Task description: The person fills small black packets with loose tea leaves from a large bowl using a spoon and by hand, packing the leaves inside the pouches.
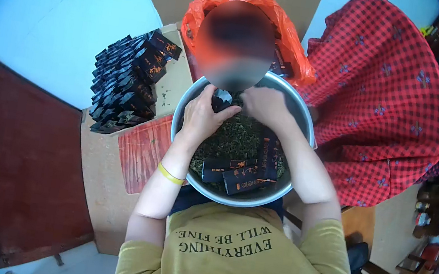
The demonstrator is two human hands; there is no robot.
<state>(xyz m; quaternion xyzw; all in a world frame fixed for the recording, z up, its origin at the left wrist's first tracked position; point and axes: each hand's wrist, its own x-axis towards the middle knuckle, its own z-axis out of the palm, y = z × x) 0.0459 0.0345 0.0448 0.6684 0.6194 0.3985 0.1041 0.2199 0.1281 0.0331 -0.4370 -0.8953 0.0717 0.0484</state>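
Observation:
A silver metal basin (pixel 180 110) holds a bed of dried green leaves (pixel 228 141). My left hand (pixel 201 116) grips a small black packet (pixel 221 101) over the leaves, thumb at its near side; its pale inside shows at the top. Close by on the right, my right hand (pixel 266 106) is curled over the leaves, fingers bunched and slightly smeared by motion. What its fingertips hold, if anything, is hidden. Several black packets with orange print (pixel 249 181) lie on the leaves at the basin's near side.
Many black packets (pixel 126 82) are piled at the left, beside a cardboard flap (pixel 173 69) and a reddish board (pixel 144 152). An orange plastic bag (pixel 298 58) stands behind the basin, partly covered by a blurred disc. Red checked cloth (pixel 381 103) hangs at the right.

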